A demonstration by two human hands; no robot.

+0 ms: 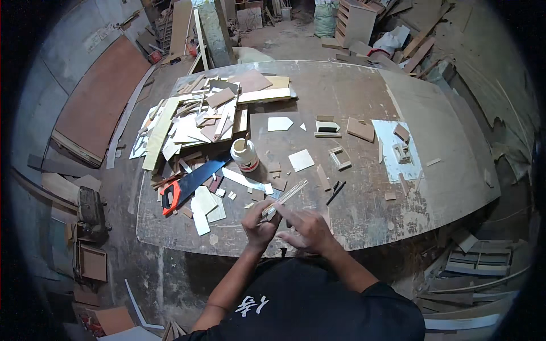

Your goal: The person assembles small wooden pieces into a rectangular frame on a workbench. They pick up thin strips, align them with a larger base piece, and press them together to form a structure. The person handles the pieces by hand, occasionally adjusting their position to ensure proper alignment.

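My left hand [260, 226] is closed around a small bundle of thin pale wooden sticks [293, 192], near the table's front edge. The sticks point away from me and to the right. Beside them my right hand [310, 230] has its fingers apart, with the index finger reaching to the sticks near my left fingertips; whether it touches them I cannot tell. Just beyond the hands lie small wood offcuts [257, 195] and two dark pencil-like rods [335, 192]. A white glue jar [244, 154] stands open with a stick in it.
A handsaw [193, 184] with an orange-black handle lies left of the jar. Behind it is a heap of wood scraps [219, 113]. Small glued wooden pieces [340, 158] and a pale blue sheet [392, 162] are to the right on the worn worktable [364, 227].
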